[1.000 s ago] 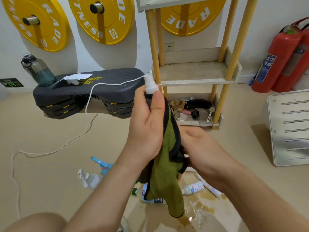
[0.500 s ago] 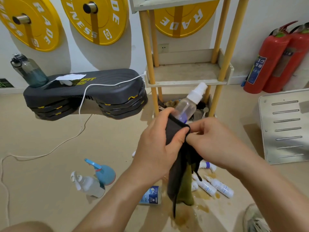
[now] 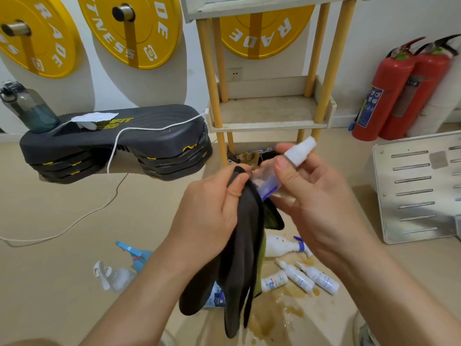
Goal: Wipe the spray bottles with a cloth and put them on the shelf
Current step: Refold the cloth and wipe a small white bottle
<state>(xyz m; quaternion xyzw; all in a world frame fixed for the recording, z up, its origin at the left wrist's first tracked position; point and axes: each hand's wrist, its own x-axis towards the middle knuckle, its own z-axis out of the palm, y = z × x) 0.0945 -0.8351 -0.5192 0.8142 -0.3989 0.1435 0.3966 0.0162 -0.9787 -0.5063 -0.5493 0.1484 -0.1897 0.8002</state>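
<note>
Beige floor runs through the room to a white wall, and against that wall stands the wooden shelf with yellow posts, with its middle board turned toward me. My right hand holds the small clear plastic spray bottle with a white cap; thumb and fingers are curled round its neck and shoulder. My left hand pinches the dark grey and green cloth against the bottom of the bottle, and the rest of the cloth hangs down freely. The long axis of the bottle is tilted: the cap points up and to the right, toward the shelf, and the bottom points down-left into the cloth. The middle board lies ahead of and above both hands, near the cap, so I judge that the right hand, which is nearer, should carry the bottle forward and turn it upright. Several white spray bottles lie on the floor below, beside a brownish spill, and wait for wiping.
</note>
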